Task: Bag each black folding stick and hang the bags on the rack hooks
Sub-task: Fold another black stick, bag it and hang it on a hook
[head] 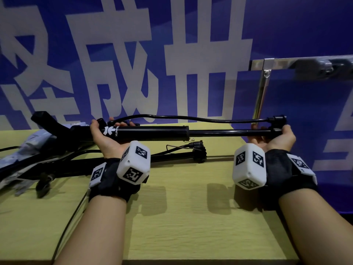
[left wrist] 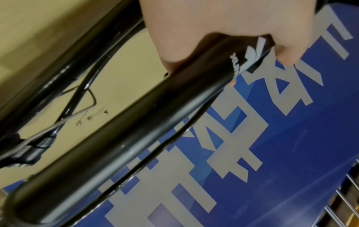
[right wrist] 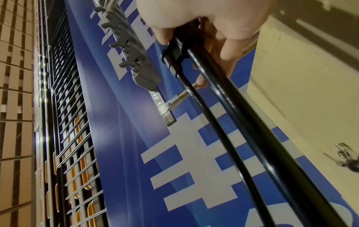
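I hold one black folding stick [head: 152,133] level above the table, a thick tube with a white logo and a thin rod running right. My left hand [head: 107,131] grips the thick end [left wrist: 136,138] from below, fingers curled round it. My right hand [head: 271,134] grips the thin end [right wrist: 242,122] beside its black hose fitting. A black hose [head: 181,118] arches over the stick between both hands. A second black stick [head: 175,155] lies on the table under it. Crumpled clear bags [head: 32,142] lie at the left.
A metal rack rail [head: 298,64] with grey hooks [right wrist: 124,44] stands at the back right on a steel post [head: 261,96]. A blue banner wall [head: 191,54] closes off the back. Black cords [head: 65,230] trail over the yellow-green table [head: 181,217]. Small metal pins [left wrist: 91,116] lie on the tabletop.
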{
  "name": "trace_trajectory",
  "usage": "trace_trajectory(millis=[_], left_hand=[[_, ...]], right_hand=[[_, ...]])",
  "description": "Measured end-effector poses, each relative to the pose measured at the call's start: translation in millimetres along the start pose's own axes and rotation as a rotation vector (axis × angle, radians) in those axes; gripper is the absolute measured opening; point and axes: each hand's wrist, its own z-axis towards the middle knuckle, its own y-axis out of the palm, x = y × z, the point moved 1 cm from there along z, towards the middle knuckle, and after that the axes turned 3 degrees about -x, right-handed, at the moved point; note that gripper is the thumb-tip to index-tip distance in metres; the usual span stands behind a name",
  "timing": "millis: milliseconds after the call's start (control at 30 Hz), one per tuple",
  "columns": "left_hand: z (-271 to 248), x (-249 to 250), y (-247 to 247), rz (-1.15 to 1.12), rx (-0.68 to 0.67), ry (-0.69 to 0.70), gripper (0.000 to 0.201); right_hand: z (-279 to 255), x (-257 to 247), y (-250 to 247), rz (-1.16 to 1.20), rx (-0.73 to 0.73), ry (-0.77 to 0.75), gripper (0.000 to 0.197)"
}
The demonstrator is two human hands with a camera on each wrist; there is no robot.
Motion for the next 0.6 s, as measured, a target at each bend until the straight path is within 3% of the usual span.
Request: trace_trajectory(millis=[233, 367, 600], left_hand=[[-5, 11, 4, 0.062, 0.028, 0.074, 0.024], [3, 16, -4, 0.074, 0.014, 0.029, 0.02], [10, 12, -11, 0.058, -0.02, 0.044, 0.023]], right_hand=[[12, 1, -6, -0.077, 0.037, -0.012, 0.024], [10, 4, -4, -0.12, 0.011, -0.033, 0.022], [7, 8, -6, -0.253, 0.109, -0.07, 0.021]])
